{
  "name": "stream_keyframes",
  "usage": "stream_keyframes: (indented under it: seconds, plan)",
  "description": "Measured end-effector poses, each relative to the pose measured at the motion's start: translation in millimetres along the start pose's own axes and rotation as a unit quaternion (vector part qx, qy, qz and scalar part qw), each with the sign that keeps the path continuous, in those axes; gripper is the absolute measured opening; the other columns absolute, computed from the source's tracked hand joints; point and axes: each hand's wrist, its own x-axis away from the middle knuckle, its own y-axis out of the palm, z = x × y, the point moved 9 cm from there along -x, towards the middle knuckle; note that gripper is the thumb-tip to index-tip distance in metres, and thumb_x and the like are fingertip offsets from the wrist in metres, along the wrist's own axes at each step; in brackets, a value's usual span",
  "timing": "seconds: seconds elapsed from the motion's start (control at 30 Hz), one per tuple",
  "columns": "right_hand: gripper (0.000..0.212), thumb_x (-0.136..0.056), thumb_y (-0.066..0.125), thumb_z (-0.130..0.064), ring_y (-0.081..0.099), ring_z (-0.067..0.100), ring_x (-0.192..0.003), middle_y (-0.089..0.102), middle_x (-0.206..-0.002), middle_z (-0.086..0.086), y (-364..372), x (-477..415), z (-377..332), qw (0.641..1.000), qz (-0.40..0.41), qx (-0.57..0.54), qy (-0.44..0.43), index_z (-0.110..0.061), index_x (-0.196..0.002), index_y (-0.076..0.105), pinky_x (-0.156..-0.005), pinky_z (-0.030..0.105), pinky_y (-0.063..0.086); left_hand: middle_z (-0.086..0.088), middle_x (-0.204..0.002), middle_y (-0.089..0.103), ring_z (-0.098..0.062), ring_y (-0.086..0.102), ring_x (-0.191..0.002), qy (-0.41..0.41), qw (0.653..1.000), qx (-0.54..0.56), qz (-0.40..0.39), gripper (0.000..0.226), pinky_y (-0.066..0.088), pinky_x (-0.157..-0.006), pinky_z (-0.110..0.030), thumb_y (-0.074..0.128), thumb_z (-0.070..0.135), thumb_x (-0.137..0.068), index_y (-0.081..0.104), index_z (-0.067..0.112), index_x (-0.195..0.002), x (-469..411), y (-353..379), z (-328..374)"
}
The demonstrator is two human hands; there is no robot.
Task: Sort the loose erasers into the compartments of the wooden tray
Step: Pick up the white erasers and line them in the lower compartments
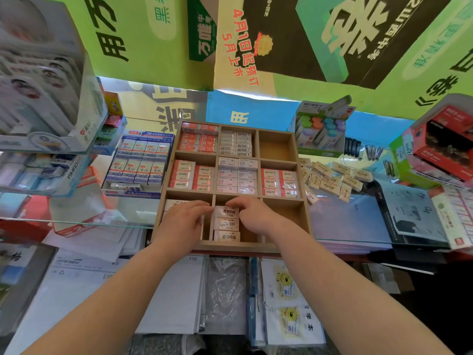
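Observation:
A wooden tray with nine compartments sits on the glass counter. Most of its upper and middle compartments hold packed erasers. In the bottom middle compartment three cream erasers lie in a column. My left hand rests over the bottom left compartment, its fingertips against the top cream eraser. My right hand curls its fingers over the same top eraser from the right. The top right and bottom right compartments hold nothing. A loose pile of cream erasers lies on the glass to the right of the tray.
A blue box of erasers stands left of the tray. Display boxes crowd the left, a box of coloured items and red boxes the right. Paper and plastic sleeves lie under the counter edge.

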Motion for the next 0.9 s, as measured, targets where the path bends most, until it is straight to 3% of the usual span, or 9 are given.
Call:
stream_keyframes:
  seconds: [0.13,0.27,0.37,0.5,0.57,0.63,0.77,0.87,0.9]
  plan:
    - [0.047,-0.089,0.037,0.0,0.04,0.022,-0.124,0.043,-0.137,0.007,-11,6,6,0.999,0.028,-0.027,0.016,-0.016,-0.133,0.038,-0.095,0.028,0.037,0.001,-0.127,0.054,-0.016,0.043,-0.119,0.001,1.0,0.004,0.007,0.038,0.03,-0.103,-0.03,0.044,0.003,-0.087,0.054,0.018,-0.12,4,1,6]
    - [0.05,-0.09,0.037,-0.004,0.05,0.024,-0.115,0.045,-0.134,0.011,9,8,15,0.995,-0.061,0.063,0.054,-0.014,-0.138,0.026,-0.097,0.036,0.044,0.0,-0.126,0.054,-0.017,0.045,-0.117,-0.002,1.0,0.011,0.006,0.038,0.032,-0.1,-0.03,0.043,0.001,-0.087,0.056,0.017,-0.119,2,0,7]
    - [0.055,-0.09,0.039,-0.004,0.054,0.02,-0.107,0.048,-0.131,0.009,10,8,17,0.996,-0.071,0.02,0.056,-0.019,-0.139,0.022,-0.093,0.037,0.048,0.0,-0.126,0.054,-0.017,0.044,-0.118,-0.018,1.0,0.025,0.003,0.038,0.033,-0.1,-0.029,0.041,0.0,-0.087,0.056,0.018,-0.118,2,-1,4]
    - [0.05,-0.089,0.04,-0.003,0.055,0.016,-0.104,0.049,-0.132,0.006,11,13,24,0.992,-0.089,-0.061,0.06,-0.017,-0.136,0.029,-0.092,0.031,0.047,0.0,-0.124,0.056,-0.016,0.045,-0.116,-0.02,0.999,0.028,0.005,0.037,0.034,-0.098,-0.027,0.042,0.001,-0.088,0.056,0.017,-0.118,4,-2,5]
    - [0.047,-0.089,0.039,-0.005,0.049,0.02,-0.116,0.046,-0.135,0.006,7,11,25,0.997,-0.067,-0.009,0.048,-0.017,-0.134,0.034,-0.098,0.032,0.042,-0.001,-0.121,0.057,-0.016,0.047,-0.113,-0.019,0.999,0.028,0.01,0.034,0.035,-0.096,-0.026,0.043,0.004,-0.088,0.057,0.016,-0.117,4,-3,7]
    - [0.041,-0.09,0.039,-0.005,0.049,0.019,-0.115,0.05,-0.129,0.005,-3,12,23,0.999,-0.035,0.004,0.037,-0.018,-0.128,0.044,-0.093,0.027,0.043,-0.001,-0.117,0.06,-0.016,0.05,-0.109,-0.015,0.999,0.018,0.022,0.03,0.036,-0.093,-0.025,0.045,0.008,-0.089,0.058,0.015,-0.115,4,-4,10]
    - [0.028,-0.088,0.042,-0.005,0.06,0.005,-0.085,0.059,-0.097,-0.006,-33,22,26,0.996,-0.002,-0.089,-0.006,-0.028,-0.091,0.058,-0.072,0.02,0.051,-0.005,-0.108,0.065,-0.021,0.055,-0.101,-0.003,0.997,-0.017,0.078,0.024,0.039,-0.09,-0.03,0.052,0.008,-0.085,0.065,0.011,-0.105,4,-8,27]
    - [0.028,-0.088,0.043,-0.004,0.063,0.001,-0.062,0.061,-0.086,-0.004,-83,32,42,0.976,0.117,-0.179,-0.041,-0.027,-0.079,0.056,-0.058,0.015,0.052,-0.007,-0.104,0.066,-0.025,0.056,-0.099,0.021,0.997,-0.027,0.076,0.023,0.039,-0.089,-0.033,0.056,0.004,-0.082,0.067,0.01,-0.1,7,5,51]
    - [0.026,-0.088,0.044,-0.004,0.062,0.002,-0.062,0.061,-0.087,-0.003,-102,36,54,0.965,0.173,-0.193,-0.04,-0.024,-0.079,0.057,-0.059,0.016,0.052,-0.007,-0.104,0.066,-0.025,0.056,-0.1,0.031,0.997,-0.022,0.067,0.022,0.038,-0.089,-0.033,0.056,0.004,-0.081,0.067,0.01,-0.1,7,13,60]
